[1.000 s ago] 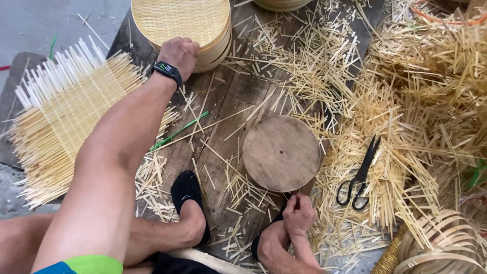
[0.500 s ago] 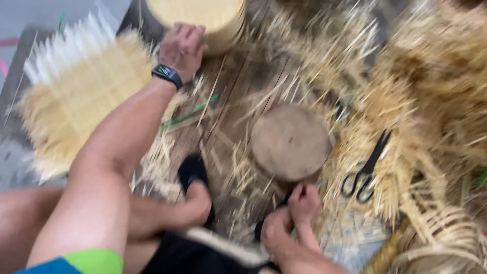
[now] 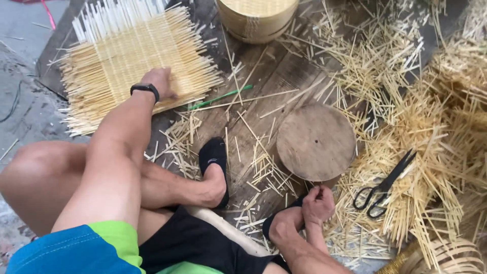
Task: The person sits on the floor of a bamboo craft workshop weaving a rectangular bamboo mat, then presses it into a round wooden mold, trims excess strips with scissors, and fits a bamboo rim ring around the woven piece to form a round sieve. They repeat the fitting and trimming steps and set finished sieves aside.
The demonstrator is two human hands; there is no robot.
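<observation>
My left hand (image 3: 161, 82), with a black band on the wrist, rests on the near edge of a square woven mat of pale bamboo strips (image 3: 116, 56) at the upper left. Whether its fingers grip the mat is hidden. My right hand (image 3: 318, 204) is closed in a fist by my right foot, just below a round wooden disc (image 3: 315, 142). Nothing shows inside that fist. I sit on the floor with legs crossed, feet in black socks.
A round woven bamboo basket (image 3: 256, 18) stands at the top middle. Black scissors (image 3: 384, 186) lie on a heap of bamboo splints (image 3: 436, 132) at the right. A green strip (image 3: 219, 97) lies on the dark wooden board (image 3: 269, 76). Another woven piece (image 3: 446, 256) sits bottom right.
My left hand came back from the round basket and down onto the square woven mat. My head moved, shifting the view left. The right hand stayed by my foot.
</observation>
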